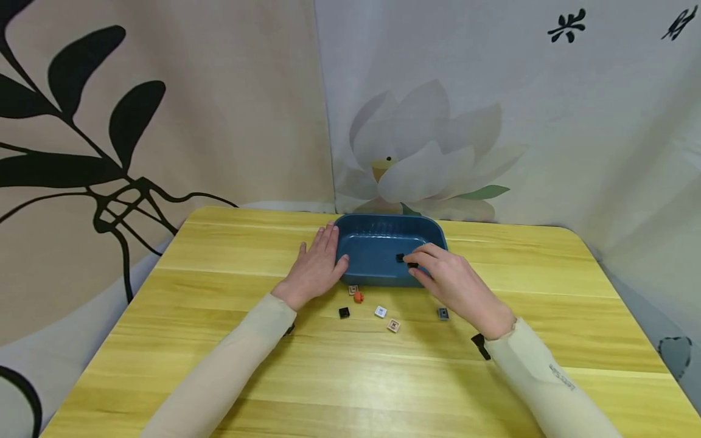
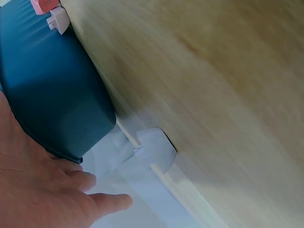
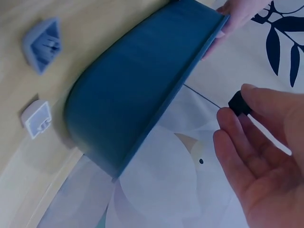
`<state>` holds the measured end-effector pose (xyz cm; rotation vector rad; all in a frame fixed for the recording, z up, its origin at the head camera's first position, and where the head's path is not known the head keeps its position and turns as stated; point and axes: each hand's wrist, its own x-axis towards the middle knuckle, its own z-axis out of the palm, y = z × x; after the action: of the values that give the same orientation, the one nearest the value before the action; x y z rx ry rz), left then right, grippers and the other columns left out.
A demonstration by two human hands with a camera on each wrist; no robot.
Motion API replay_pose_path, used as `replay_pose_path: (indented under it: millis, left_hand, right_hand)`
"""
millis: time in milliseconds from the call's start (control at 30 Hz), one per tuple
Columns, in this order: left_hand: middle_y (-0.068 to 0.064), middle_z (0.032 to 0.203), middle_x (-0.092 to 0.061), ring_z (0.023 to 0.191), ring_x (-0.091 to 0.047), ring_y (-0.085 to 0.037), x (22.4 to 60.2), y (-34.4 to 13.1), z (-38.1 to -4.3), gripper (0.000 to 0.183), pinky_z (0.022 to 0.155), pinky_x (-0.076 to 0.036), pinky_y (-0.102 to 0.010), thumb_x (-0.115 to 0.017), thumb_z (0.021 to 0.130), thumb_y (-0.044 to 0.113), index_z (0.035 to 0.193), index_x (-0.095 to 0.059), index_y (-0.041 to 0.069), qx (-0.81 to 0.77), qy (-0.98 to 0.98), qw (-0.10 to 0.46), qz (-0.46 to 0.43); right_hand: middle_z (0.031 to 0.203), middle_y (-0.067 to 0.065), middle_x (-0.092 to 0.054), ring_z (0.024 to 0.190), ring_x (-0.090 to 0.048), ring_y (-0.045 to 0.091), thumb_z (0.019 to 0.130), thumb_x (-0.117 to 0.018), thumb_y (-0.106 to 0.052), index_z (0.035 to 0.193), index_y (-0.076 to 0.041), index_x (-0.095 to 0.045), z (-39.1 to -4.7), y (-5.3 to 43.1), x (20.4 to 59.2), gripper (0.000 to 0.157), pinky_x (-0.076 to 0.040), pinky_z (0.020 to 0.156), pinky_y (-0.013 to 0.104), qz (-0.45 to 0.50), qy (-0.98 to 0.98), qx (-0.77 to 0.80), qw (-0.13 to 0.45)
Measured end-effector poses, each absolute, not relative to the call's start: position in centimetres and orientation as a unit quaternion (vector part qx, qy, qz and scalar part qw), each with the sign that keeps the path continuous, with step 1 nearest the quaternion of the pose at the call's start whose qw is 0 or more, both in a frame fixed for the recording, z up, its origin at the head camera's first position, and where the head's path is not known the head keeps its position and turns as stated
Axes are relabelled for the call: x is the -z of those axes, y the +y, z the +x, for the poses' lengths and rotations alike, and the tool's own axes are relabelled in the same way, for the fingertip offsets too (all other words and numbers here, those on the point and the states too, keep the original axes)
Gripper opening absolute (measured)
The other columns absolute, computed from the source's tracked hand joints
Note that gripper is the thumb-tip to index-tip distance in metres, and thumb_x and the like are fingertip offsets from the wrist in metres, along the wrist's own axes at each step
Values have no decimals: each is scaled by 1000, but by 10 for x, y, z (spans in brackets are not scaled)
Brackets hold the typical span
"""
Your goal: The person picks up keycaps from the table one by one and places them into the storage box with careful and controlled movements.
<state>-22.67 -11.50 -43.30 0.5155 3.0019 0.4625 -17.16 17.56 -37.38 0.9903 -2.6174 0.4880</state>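
Observation:
A blue tray [image 1: 372, 243] stands near the back of the table. My left hand [image 1: 317, 261] lies against its left side, fingers straight, thumb at the rim. My right hand [image 1: 451, 274] is above the tray's right part and pinches a black keycap [image 3: 240, 103] between thumb and fingertips. Another small black piece [image 1: 400, 258] shows inside the tray's outline, just left of those fingertips. In front of the tray lie a black keycap [image 1: 344, 312], a white keycap [image 1: 380, 311], a beige keycap [image 1: 394, 325], a grey keycap [image 1: 443, 314] and an orange piece [image 1: 358, 297].
Another pale keycap [image 1: 353, 290] lies close to the tray's front wall, beside the orange piece. The wooden table [image 1: 350, 377] reaches back to a patterned curtain [image 1: 263, 121]. In the right wrist view a pale keycap [image 3: 36, 118] lies near the tray's corner.

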Motion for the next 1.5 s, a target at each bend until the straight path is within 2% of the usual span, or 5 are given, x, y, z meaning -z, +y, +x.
replay_pose_path:
  millis: [267, 633, 1067, 1500]
  left_hand:
    - [-12, 174, 1, 159, -5, -32, 434, -115, -228, 76, 121, -16, -66, -32, 110, 47, 165, -9, 0, -147, 975, 33, 166]
    - [-11, 174, 2, 159, -4, -31, 433, -114, -228, 76, 121, -14, -66, -32, 110, 48, 165, -8, 1, -136, 976, 37, 165]
    - [-12, 174, 0, 159, -5, -30, 433, -114, -227, 76, 120, -13, -68, -33, 110, 47, 165, -9, 0, -136, 976, 30, 168]
    - [-12, 174, 0, 159, -5, -30, 432, -115, -227, 75, 121, -11, -68, -36, 111, 44, 165, -9, 0, -140, 975, 31, 168]
  right_hand:
    - [109, 6, -70, 87, -69, 17, 92, -79, -8, 114, -5, -77, -187, 168, 376, 22, -56, 66, 29, 330, -916, -173, 148]
    - [110, 7, -71, 92, -69, 20, 92, -79, -9, 114, -4, -77, -203, 160, 384, 23, -58, 75, 35, 315, -920, -187, 135]
    - [110, 8, -71, 93, -69, 22, 97, -74, -10, 117, -5, -77, -226, 143, 397, 21, -59, 81, 36, 297, -934, -186, 66]
    - [114, 11, -72, 104, -70, 26, 100, -70, -11, 121, -4, -76, -250, 129, 404, 23, -58, 90, 40, 276, -947, -166, -10]
